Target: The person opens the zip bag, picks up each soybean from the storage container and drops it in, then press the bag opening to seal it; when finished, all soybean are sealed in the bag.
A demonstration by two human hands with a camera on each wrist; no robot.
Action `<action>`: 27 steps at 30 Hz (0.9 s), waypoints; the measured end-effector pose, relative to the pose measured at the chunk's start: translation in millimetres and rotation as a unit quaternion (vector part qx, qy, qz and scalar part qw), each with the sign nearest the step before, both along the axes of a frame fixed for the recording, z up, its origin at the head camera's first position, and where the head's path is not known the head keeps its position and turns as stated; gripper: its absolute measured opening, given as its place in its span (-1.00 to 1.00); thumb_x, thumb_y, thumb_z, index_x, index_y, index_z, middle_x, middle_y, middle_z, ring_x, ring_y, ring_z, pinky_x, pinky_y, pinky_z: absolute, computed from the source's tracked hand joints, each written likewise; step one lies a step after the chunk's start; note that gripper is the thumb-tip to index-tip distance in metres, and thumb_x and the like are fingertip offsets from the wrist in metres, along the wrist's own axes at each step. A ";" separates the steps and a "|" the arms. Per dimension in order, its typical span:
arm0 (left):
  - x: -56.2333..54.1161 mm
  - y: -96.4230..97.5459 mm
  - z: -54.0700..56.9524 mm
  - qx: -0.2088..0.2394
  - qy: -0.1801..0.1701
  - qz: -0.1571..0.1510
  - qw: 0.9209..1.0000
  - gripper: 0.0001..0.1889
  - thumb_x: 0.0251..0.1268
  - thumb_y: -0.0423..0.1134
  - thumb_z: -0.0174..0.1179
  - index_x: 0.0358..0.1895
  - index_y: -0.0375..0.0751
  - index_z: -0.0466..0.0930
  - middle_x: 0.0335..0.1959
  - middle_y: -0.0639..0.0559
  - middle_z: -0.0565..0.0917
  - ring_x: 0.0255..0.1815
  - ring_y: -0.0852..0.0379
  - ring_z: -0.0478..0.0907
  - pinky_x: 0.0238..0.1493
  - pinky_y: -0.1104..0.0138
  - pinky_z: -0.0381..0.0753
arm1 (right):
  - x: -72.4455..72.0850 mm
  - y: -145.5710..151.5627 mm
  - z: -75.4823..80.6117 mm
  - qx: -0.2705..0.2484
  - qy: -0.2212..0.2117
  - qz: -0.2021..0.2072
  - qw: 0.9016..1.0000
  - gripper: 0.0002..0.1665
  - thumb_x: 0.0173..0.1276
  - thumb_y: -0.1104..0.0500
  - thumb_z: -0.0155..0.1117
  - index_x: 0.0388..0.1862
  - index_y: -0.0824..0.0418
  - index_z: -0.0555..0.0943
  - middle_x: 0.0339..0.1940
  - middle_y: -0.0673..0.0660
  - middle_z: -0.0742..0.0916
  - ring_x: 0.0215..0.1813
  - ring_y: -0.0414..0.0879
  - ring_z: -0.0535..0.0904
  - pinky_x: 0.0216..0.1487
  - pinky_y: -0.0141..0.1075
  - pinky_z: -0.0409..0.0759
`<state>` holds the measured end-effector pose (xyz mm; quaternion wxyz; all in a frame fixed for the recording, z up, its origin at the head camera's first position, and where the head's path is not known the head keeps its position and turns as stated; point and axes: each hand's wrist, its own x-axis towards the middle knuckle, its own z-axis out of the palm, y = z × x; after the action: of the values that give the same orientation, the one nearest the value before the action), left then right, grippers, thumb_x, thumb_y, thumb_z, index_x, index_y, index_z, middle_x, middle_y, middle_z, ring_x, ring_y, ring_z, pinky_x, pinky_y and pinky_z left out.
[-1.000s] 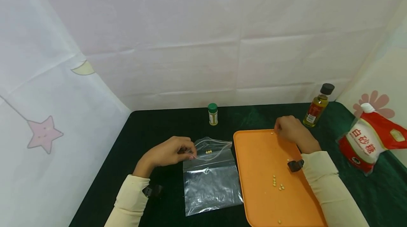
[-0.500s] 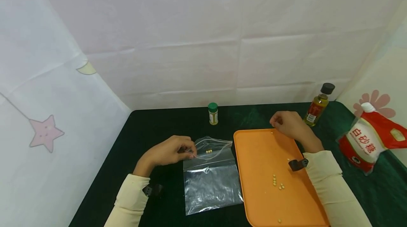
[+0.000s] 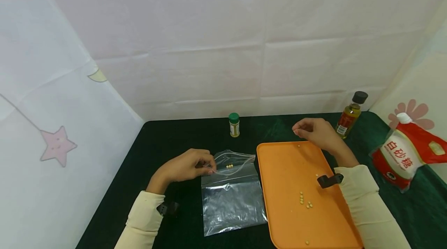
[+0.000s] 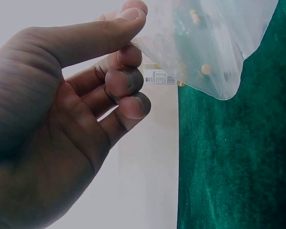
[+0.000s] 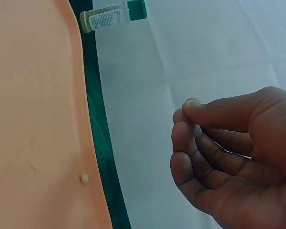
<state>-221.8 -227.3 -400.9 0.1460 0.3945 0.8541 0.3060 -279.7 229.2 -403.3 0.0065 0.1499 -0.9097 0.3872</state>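
Left hand (image 3: 188, 166) curled in a pinch on the left rim of the clear bag (image 3: 234, 206), left of the orange tray (image 3: 284, 222), and right hand (image 3: 317, 134) fingertips meeting near its far edge, whether on anything untellable, the bag's mouth is best held spread.

The bag (image 3: 232, 206) lies left of the tray (image 3: 284, 175), before the jar (image 3: 234, 126).

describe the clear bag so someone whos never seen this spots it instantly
On the green table, find the orange tray. Just left of it lies a clear zip-top bag, its mouth pinched by the left hand. Unlike the red and white bag to the tray's right, it is transparent, with small yellow balls inside.
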 end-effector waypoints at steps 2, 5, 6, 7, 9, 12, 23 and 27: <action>-0.1 0.0 0.1 0.000 0.000 -0.001 1.000 -0.89 0.46 -0.25 0.22 -0.07 0.00 0.69 -0.14 0.19 0.60 -0.22 0.18 0.53 -0.17 0.28 0.61 | 0.6 0.3 0.4 -0.028 -0.006 0.007 1.000 -0.77 0.51 0.04 0.24 -0.02 0.14 0.68 -0.07 0.15 0.76 -0.04 0.00 0.67 -0.06 -0.18 0.65; -0.5 0.2 0.1 0.001 0.003 -0.002 1.000 -0.89 0.46 -0.25 0.22 -0.07 0.00 0.69 -0.14 0.19 0.60 -0.22 0.19 0.53 -0.17 0.29 0.61 | 1.5 -0.2 1.6 -0.070 -0.016 0.013 0.997 -0.69 0.49 0.00 0.27 0.01 0.19 0.67 -0.06 0.19 0.75 -0.04 0.03 0.68 -0.03 -0.23 0.65; -0.7 0.1 -0.2 0.002 0.004 -0.003 1.000 -0.89 0.46 -0.24 0.22 -0.07 0.00 0.69 -0.14 0.19 0.60 -0.22 0.20 0.53 -0.17 0.29 0.61 | 1.7 -0.4 2.0 -0.082 -0.020 0.015 0.996 -0.66 0.48 -0.01 0.28 0.02 0.21 0.67 -0.05 0.20 0.75 -0.04 0.04 0.67 -0.02 -0.23 0.65; -0.8 0.1 -0.3 0.002 0.005 -0.003 1.000 -0.89 0.46 -0.24 0.22 -0.07 0.01 0.69 -0.14 0.20 0.60 -0.22 0.20 0.53 -0.17 0.29 0.61 | 2.1 -0.6 2.5 -0.091 -0.023 0.016 0.995 -0.64 0.47 -0.02 0.28 0.03 0.23 0.66 -0.05 0.20 0.74 -0.04 0.06 0.67 -0.01 -0.21 0.65; -0.4 0.2 -0.1 0.000 0.004 -0.002 1.000 -0.89 0.46 -0.24 0.22 -0.07 0.00 0.69 -0.14 0.20 0.60 -0.22 0.20 0.53 -0.17 0.29 0.61 | 2.5 -1.5 3.2 -0.108 -0.033 0.018 0.993 -0.60 0.46 -0.04 0.30 0.04 0.23 0.66 -0.04 0.19 0.74 -0.03 0.06 0.66 0.01 -0.20 0.65; 0.5 0.4 -0.2 -0.001 0.002 0.002 1.000 -0.89 0.46 -0.24 0.22 -0.07 0.02 0.69 -0.14 0.21 0.60 -0.22 0.20 0.53 -0.18 0.29 0.61 | 3.9 -3.6 4.0 -0.134 -0.047 0.024 0.990 -0.57 0.44 -0.05 0.32 0.07 0.25 0.65 0.01 0.19 0.72 0.00 0.07 0.66 0.03 -0.24 0.64; 1.1 0.5 0.0 0.002 0.003 0.001 1.000 -0.90 0.45 -0.24 0.23 -0.08 0.01 0.69 -0.15 0.20 0.60 -0.22 0.20 0.53 -0.18 0.29 0.61 | 9.1 -26.3 5.7 -0.224 -0.081 0.092 0.967 -0.58 0.43 0.05 0.35 0.08 0.34 0.61 0.00 0.21 0.70 0.05 0.15 0.63 0.12 -0.14 0.60; 1.6 1.2 2.1 0.001 0.002 0.001 1.000 -0.90 0.45 -0.25 0.23 -0.08 -0.01 0.69 -0.15 0.20 0.60 -0.23 0.20 0.54 -0.19 0.28 0.61 | 15.0 -41.3 8.1 -0.245 -0.096 0.118 0.958 -0.60 0.42 0.07 0.36 0.06 0.35 0.62 -0.01 0.25 0.68 0.01 0.17 0.60 0.05 -0.14 0.63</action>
<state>-220.1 -226.1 -398.8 0.1430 0.3944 0.8545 0.3063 -264.7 187.9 -395.2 -0.0904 0.2116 -0.7593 0.6087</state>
